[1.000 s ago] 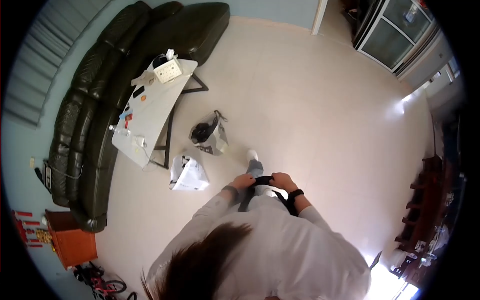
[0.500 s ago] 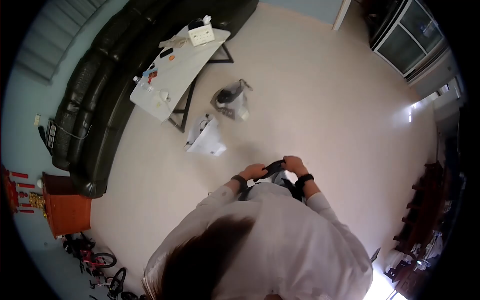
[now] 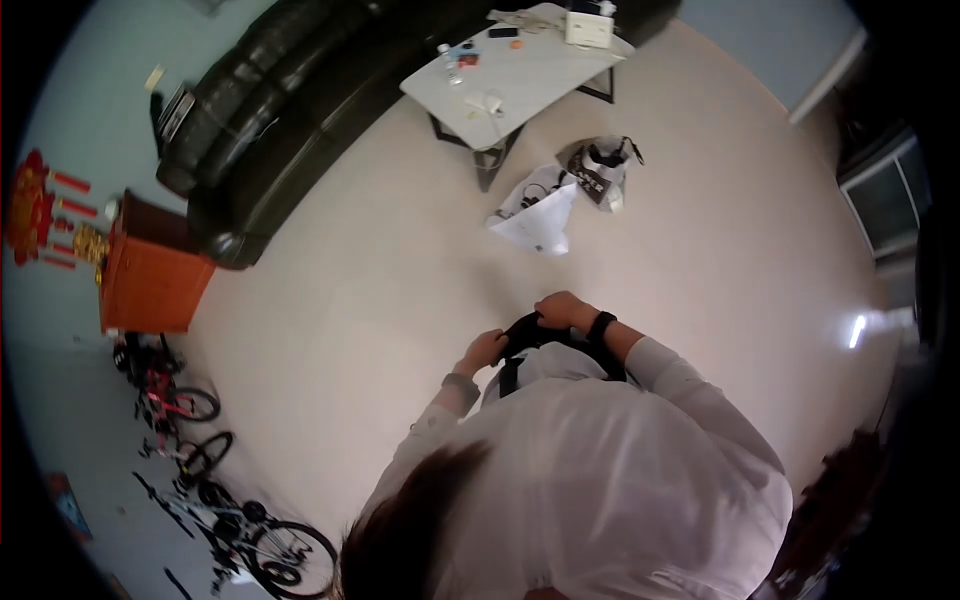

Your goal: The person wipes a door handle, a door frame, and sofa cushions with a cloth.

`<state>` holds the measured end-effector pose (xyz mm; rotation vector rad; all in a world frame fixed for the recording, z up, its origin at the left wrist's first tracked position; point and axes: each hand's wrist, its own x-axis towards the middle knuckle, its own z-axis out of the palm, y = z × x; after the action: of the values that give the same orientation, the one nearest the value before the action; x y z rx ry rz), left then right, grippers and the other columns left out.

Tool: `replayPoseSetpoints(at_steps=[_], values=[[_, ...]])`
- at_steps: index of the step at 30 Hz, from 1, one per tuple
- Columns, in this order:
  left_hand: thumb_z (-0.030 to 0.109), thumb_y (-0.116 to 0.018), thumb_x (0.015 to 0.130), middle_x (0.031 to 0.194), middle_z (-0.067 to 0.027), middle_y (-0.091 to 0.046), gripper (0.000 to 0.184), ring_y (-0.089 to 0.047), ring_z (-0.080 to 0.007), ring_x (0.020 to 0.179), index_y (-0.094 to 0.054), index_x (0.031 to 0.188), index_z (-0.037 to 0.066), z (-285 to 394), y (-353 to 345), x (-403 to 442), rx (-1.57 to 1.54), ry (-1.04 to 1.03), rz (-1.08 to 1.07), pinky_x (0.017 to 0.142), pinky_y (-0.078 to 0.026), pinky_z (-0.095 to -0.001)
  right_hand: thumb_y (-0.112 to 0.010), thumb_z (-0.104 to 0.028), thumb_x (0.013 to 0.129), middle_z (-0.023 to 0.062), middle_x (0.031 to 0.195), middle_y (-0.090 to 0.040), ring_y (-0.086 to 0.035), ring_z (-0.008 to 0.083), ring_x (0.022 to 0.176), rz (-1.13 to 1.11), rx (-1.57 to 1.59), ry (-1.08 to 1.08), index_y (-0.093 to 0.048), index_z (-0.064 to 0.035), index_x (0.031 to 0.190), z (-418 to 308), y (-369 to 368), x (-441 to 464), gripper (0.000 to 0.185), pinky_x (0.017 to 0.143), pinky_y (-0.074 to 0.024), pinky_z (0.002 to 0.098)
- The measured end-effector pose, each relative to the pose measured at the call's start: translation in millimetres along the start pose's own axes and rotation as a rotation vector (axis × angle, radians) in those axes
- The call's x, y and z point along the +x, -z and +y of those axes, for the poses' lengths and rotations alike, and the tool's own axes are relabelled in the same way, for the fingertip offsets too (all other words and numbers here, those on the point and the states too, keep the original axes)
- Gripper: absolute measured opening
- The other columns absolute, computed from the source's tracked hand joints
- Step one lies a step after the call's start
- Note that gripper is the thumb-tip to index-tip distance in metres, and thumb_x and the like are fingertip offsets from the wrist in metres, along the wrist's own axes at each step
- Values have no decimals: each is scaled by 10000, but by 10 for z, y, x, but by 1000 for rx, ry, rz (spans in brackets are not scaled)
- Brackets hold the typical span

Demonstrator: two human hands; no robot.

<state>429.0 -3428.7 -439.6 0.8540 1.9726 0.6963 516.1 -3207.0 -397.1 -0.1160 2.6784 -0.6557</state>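
My left hand [image 3: 487, 348] is closed on one end of a wide black band [image 3: 522, 328], close in front of my waist. My right hand [image 3: 562, 308] grips the same band further along, a little higher in the view. Between the hands the band curves, and its lower part is hidden by my light shirt [image 3: 600, 450]. Whether it is a belt or part of a bag I cannot tell. A dark strap sits on my right wrist, a greyish one on my left.
Ahead on the pale floor stand a white bag [image 3: 545, 215] with cables and a grey bag [image 3: 605, 170] with dark contents. Behind them is a low table [image 3: 440, 90] before a dark sofa [image 3: 300, 100]. Bicycles [image 3: 270, 550] and an orange cabinet [image 3: 155, 280] line the left.
My view has swung left, so table and bags appear further right and higher. Both hands still hold the black band, now more tilted, with the left hand lower than the right.
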Motion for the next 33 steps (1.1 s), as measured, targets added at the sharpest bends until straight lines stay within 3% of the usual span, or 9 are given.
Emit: replayPoseSetpoints(at_steps=[3, 4, 6, 8, 10, 16, 25, 28, 33], values=[[276, -394, 793, 637, -147, -581, 313, -574, -267, 603, -557, 753, 12, -375, -93, -28, 70, 110, 21, 566, -430, -368, -504, -281, 742, 152, 721, -602, -582, 332, 716, -69, -68, 82, -584, -32, 763, -218, 31, 238, 262, 646, -458, 418], [270, -396, 791, 654, -150, -589, 304, -576, -271, 613, -559, 772, 15, -459, -67, -121, 116, -79, 149, 572, -436, -364, -507, -282, 741, 152, 717, -600, -582, 332, 716, -89, -90, 114, -582, -32, 764, -304, 70, 357, 262, 646, -458, 419], [262, -399, 790, 668, -155, -592, 291, -577, -282, 636, -564, 790, 22, -288, 110, -413, -261, 244, 163, 587, -440, -366, -511, -290, 740, 156, 712, -598, -578, 340, 705, -82, -118, 192, -574, -30, 762, -403, 72, 616, 268, 639, -453, 425], [250, -395, 793, 649, -156, -583, 281, -573, -280, 601, -559, 782, 22, -641, 97, -546, -88, 4, 286, 570, -444, -370, -512, -294, 740, 157, 712, -597, -576, 343, 702, -99, -135, 284, -571, -30, 762, -581, 13, 834, 272, 636, -452, 428], [228, -380, 798, 612, -150, -567, 274, -551, -268, 502, -543, 743, 14, -574, 271, -767, -413, 273, 301, 516, -438, -375, -509, -291, 743, 164, 721, -597, -574, 345, 706, -142, -172, 353, -573, -31, 768, -777, -15, 1089, 269, 635, -449, 432], [246, -384, 807, 615, -148, -566, 298, -553, -251, 497, -555, 766, 5, -1054, 431, -918, -366, 244, 438, 509, -442, -350, -494, -296, 748, 169, 750, -603, -579, 346, 739, -376, -246, 433, -577, -30, 777, -1143, 16, 1777, 280, 650, -454, 430], [304, -422, 819, 791, -176, -602, 311, -578, -326, 786, -571, 846, 32, -1569, 1530, -742, -543, 580, 459, 694, -444, -408, -479, -284, 753, 162, 819, -615, -579, 340, 795, -476, -309, 570, -593, -41, 861, -1457, 178, 3481, 289, 705, -460, 426], [288, -436, 814, 797, -172, -601, 290, -574, -329, 789, -564, 835, 29, -1843, 1979, -663, -411, 516, 668, 692, -443, -412, -478, -279, 758, 155, 831, -615, -579, 335, 803, -456, -344, 523, -593, -42, 861, -1732, 394, 4056, 283, 708, -461, 420], [239, -491, 774, 806, -168, -600, 232, -569, -337, 793, -554, 876, 41, -2130, 2594, -774, -465, 566, 905, 697, -442, -415, -603, -447, 715, 140, 782, -602, -576, 327, 767, -463, -242, 662, -530, -66, 866, -2117, 629, 4729, 416, 652, -452, 415]])
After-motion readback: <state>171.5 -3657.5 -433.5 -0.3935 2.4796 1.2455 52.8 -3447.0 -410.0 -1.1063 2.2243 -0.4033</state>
